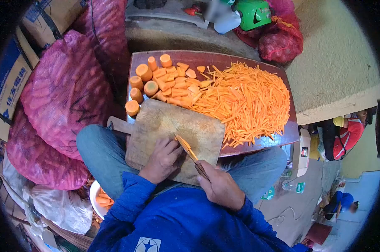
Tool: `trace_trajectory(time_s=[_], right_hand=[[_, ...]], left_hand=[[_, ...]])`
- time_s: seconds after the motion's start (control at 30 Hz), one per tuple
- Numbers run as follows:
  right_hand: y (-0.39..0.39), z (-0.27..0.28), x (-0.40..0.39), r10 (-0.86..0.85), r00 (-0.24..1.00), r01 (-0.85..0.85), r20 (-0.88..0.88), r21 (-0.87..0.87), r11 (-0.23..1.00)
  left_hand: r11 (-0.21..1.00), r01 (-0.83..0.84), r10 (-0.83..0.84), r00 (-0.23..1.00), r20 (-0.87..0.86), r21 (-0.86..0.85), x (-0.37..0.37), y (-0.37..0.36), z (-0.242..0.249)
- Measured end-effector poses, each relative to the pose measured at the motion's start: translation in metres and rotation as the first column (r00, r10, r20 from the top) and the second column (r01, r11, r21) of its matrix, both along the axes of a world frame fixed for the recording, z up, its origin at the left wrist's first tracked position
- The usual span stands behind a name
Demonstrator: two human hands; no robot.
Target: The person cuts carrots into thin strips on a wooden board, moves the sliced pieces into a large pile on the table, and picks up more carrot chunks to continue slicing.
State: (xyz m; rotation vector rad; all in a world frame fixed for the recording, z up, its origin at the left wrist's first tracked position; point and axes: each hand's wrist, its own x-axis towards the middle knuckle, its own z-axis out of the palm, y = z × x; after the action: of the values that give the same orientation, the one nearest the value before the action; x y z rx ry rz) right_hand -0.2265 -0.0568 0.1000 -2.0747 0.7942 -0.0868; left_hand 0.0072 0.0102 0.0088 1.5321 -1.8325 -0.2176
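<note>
A worn wooden cutting board [156,122] with a handle lies across my lap, its far edge on the reddish-brown table. My right hand [223,187] is wrapped round the handle of a knife [194,157], whose blade points up and left over the board. Thin carrot strips [186,143] lie along the blade. My left hand [162,160] is closed, its curled fingertips pressed down just left of the blade; whatever is under them is hidden. Beyond the board are a large heap of carrot sticks [253,103], carrot slices [177,84] and several thick carrot chunks [144,72].
Pink mesh sacks [68,92] of carrots stand at the left beside cardboard boxes [7,80]. A white bowl [95,197] with carrot pieces sits low left. A red net bag [280,42] and a green container [253,14] are at the back. Other people [341,203] are at the right.
</note>
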Motion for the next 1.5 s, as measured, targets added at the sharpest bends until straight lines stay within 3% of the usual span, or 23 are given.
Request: trace_trajectory(time_s=[0.2,0.37,0.47,0.77,0.83,0.93,1.07,1.23,1.37,1.43,1.5], right_hand=[[-0.008,-0.012,0.029,-0.022,0.997,0.023,-0.076,0.009,1.0],[-0.005,-0.009,0.021,-0.04,0.999,0.04,0.005,-0.015,0.999],[0.001,0.001,0.012,-0.052,0.998,0.054,-0.02,0.117,0.992],[0.0,-0.017,0.029,-0.036,0.999,0.035,-0.019,-0.052,0.998],[-0.003,-0.008,0.024,-0.092,0.995,0.096,-0.041,0.111,0.989],[0.001,0.0,0.011,-0.063,0.998,0.061,0.01,0.131,0.99],[0.005,-0.013,0.019,-0.073,0.997,0.073,-0.007,0.081,0.994],[0.002,-0.012,0.031,-0.053,0.993,0.052,-0.108,-0.017,0.999],[0.003,-0.015,0.022,-0.061,0.997,0.062,-0.053,0.018,0.998],[0.007,-0.007,0.012,-0.087,0.994,0.082,0.062,0.08,0.993],[0.007,-0.005,0.015,-0.08,0.997,0.079,0.01,0.073,0.994]], left_hand=[[1.0,0.001,-0.002,0.998,0.069,0.012,-0.001,0.003,-0.003],[1.0,0.009,-0.009,0.999,-0.033,-0.002,0.003,0.004,-0.004],[1.0,-0.022,0.022,0.999,-0.031,0.011,0.001,0.006,-0.007],[0.999,-0.022,0.021,0.999,0.039,0.025,0.0,0.007,-0.003],[1.0,-0.029,0.03,0.998,0.05,-0.012,0.001,0.006,-0.006],[0.998,-0.05,0.051,0.998,0.032,-0.037,-0.002,0.008,-0.009],[0.998,-0.056,0.055,0.997,0.047,0.031,-0.004,0.009,-0.004],[0.998,-0.05,0.052,0.996,0.076,-0.029,-0.004,0.008,-0.009],[0.997,-0.059,0.062,0.995,0.077,-0.04,-0.004,0.011,-0.013],[0.997,-0.068,0.069,0.995,0.067,-0.022,-0.004,0.014,-0.014],[0.998,-0.055,0.056,0.997,0.056,-0.009,-0.004,0.011,-0.014]])
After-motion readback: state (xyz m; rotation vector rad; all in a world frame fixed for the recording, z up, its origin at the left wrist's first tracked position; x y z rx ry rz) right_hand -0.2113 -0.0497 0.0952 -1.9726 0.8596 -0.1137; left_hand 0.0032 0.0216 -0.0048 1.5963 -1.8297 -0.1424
